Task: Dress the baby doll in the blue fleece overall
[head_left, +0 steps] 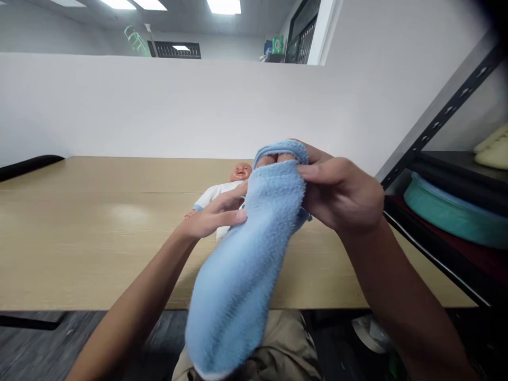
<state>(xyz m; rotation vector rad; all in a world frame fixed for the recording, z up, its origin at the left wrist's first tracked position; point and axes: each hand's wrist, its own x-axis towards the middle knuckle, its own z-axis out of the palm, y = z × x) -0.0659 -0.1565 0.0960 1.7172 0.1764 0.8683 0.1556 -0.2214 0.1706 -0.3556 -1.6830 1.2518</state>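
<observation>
A fuzzy light-blue sock (238, 270) hangs in front of me, its cuff up and its rounded toe end low over my lap. My right hand (341, 196) pinches the cuff's right side, the thumb outside and some fingertips showing inside the opening. Against the sock's left edge, my left hand (220, 211) has its thumb on the fabric, with its other fingers partly hidden behind. A baby doll (241, 172) in a white outfit with blue cuffs lies on the table behind the sock, which covers much of its body.
The wooden table (99, 238) runs up to a white partition (178, 106). On my right stands a dark metal rack (448, 108) holding a teal rounded item (452, 211) and a cream-coloured item (494, 148). A white object (371, 333) sits below the table at right.
</observation>
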